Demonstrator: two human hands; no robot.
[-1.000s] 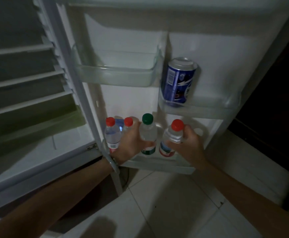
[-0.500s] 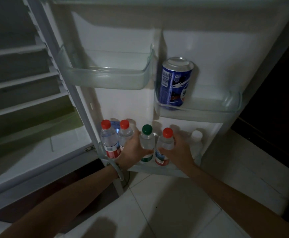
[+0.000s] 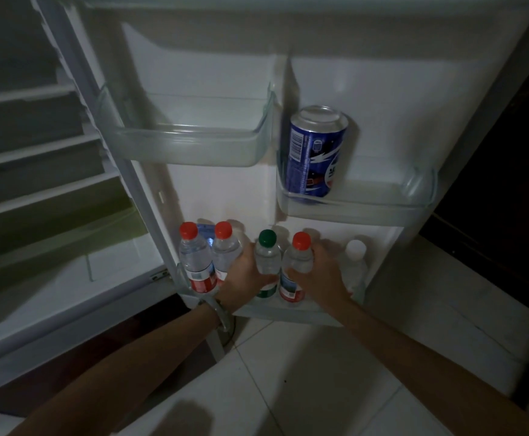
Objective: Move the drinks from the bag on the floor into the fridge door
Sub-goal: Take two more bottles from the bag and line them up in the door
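Observation:
The open fridge door's bottom shelf [image 3: 288, 313] holds several small bottles. My left hand [image 3: 244, 280] is wrapped around a green-capped bottle [image 3: 268, 256] standing in that shelf. My right hand [image 3: 320, 275] grips a red-capped bottle [image 3: 298, 262] right beside it. Two more red-capped bottles [image 3: 198, 259] stand at the shelf's left end, and a white-capped bottle [image 3: 356, 262] stands at its right end. A blue can [image 3: 315, 152] sits in the middle right door bin [image 3: 383, 204]. The bag is not in view.
An empty clear door bin [image 3: 190, 146] hangs at the upper left of the door. The fridge interior with its shelves [image 3: 36, 158] lies to the left. White floor tiles [image 3: 288, 388] spread below the door. It is dim here.
Both hands have lowered their bottles down into the bottom door shelf. The view has shifted slightly, and the white-capped bottle at the right has come into sight.

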